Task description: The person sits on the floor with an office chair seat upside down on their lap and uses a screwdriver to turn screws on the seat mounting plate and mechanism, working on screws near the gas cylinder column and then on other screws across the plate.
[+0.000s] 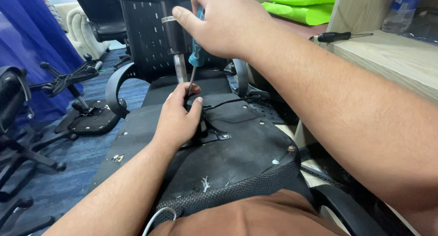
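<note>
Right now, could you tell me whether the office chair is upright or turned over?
Turned over: the chair seat shows its underside, and its gas cylinder points upward beside the right hand.

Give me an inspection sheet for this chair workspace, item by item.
Surface: upturned chair seat underside, black, dusty, with white scraps.
Job's things: teal-handled screwdriver, its tip down at the metal bracket; gas-lift cylinder upright.
Clutter: second screwdriver and plastic bottle on the wooden desk.
Grippers: right hand grips the screwdriver handle; left hand steadies the shaft.
Cables: black cable across the seat; white cord near the lap.
Surroundings: chair bases on blue carpet.
</note>
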